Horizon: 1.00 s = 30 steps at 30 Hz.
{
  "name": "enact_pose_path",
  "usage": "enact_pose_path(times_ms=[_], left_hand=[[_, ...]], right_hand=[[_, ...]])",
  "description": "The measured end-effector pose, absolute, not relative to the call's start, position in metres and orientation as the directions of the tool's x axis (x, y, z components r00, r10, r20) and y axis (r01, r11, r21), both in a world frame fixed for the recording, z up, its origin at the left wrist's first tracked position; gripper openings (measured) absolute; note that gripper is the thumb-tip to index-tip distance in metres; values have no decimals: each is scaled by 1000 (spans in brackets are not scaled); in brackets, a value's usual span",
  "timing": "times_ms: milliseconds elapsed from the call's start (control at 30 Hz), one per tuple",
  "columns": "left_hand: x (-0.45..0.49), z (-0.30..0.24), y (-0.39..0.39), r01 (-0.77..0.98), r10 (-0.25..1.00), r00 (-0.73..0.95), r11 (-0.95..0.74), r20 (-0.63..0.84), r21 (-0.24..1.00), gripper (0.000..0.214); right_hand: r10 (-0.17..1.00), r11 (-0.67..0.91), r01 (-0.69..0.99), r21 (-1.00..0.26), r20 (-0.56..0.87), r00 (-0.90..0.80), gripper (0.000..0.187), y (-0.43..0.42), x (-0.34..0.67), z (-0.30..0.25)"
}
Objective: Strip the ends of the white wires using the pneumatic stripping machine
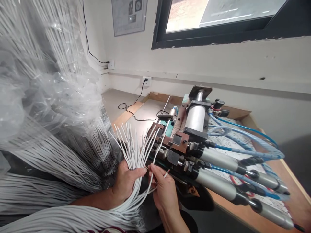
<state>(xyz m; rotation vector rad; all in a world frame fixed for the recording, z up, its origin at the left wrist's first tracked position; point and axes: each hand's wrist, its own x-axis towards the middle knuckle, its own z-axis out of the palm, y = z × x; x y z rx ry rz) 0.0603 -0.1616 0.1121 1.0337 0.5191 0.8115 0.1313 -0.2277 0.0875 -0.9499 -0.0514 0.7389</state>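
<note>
At your far left, long grey cables (51, 155) hang and spread in thick bundles, their upper part wrapped in clear, crumpled plastic (65, 97). Right of them, a black cord (85, 29) runs down the wall to a socket (111, 64), with a framed panel (128, 16) on the wall nearby.

Low in the middle, your left hand (126, 181) has its fingers closed around a bunch of cables (134, 158), whose cut ends fan out above your thumb. Just beside it, your right hand (166, 189) has thumb and fingers pinched narrowly on a single cable (155, 157), which curves up to the front of the machine (182, 139). Another cable, with a reddish tip (168, 171), pokes out by that hand.

The machine stands on the desk (233, 208) to your right, with an upright silver cylinder (195, 118) near its middle. Further right, long silver cylinders (216, 183) slant toward you and blue hoses (269, 153) loop above them, below the dark-framed window (225, 16).
</note>
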Motion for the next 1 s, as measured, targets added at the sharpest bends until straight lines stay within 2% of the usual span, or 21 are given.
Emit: enact_pose_path(times_ms=[267, 367, 600, 733, 1000], left_hand=[[58, 105, -163, -353, 736, 676, 295, 25, 888, 31], [56, 105, -165, -371, 740, 671, 289, 40, 883, 31], [51, 102, -162, -325, 771, 636, 311, -37, 893, 13], [51, 101, -161, -277, 787, 611, 313, -85, 909, 15], [53, 106, -162, -239, 795, 582, 367, -170, 899, 19]], right_hand=[[737, 374, -616, -693, -182, 651, 33, -217, 136, 98], [702, 385, -560, -734, -161, 694, 26, -216, 133, 94], [548, 371, -414, -831, -164, 820, 34, -230, 122, 78], [553, 366, -422, -830, -171, 816, 33, -231, 123, 78], [611, 370, -552, -747, -252, 750, 32, -225, 129, 87]])
